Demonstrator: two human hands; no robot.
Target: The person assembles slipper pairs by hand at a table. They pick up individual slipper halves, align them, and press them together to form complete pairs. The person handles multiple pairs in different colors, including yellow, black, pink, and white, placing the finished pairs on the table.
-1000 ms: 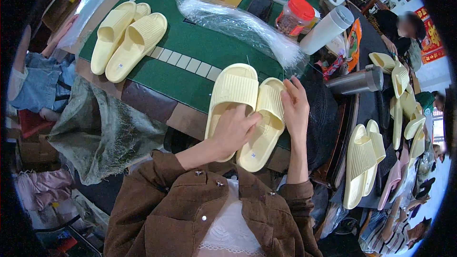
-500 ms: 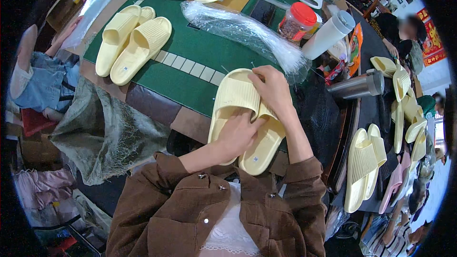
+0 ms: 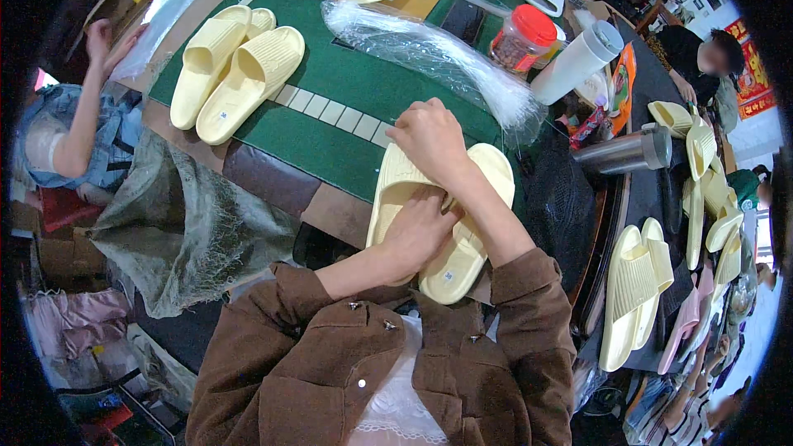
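Slippers (image 3: 462, 256) side by side at near edge of green mat (image 3: 330, 167), toes outward. Left hand (image 3: 420, 230) tucked beneath straps (image 3: 400, 172), seemingly clamped on adjoining sides. Right hand (image 3: 428, 139) bent over left toe; cannot tell if fingers grip anything. Best keep adjoining sides pressed flush, pair steady. Beyond: clear strands (image 3: 434, 48), second pair (image 3: 256, 66).

On the heel of the pale yellow slipper (image 3: 472, 258) in front of you, you have a small blue printed size mark (image 3: 448, 275). A matching stamp (image 3: 223, 115) stands on the heel of the front slipper (image 3: 248, 83) at your upper left. The red sign (image 3: 752, 74) at your far right has gold figures, possibly writing, too blurred to tell.
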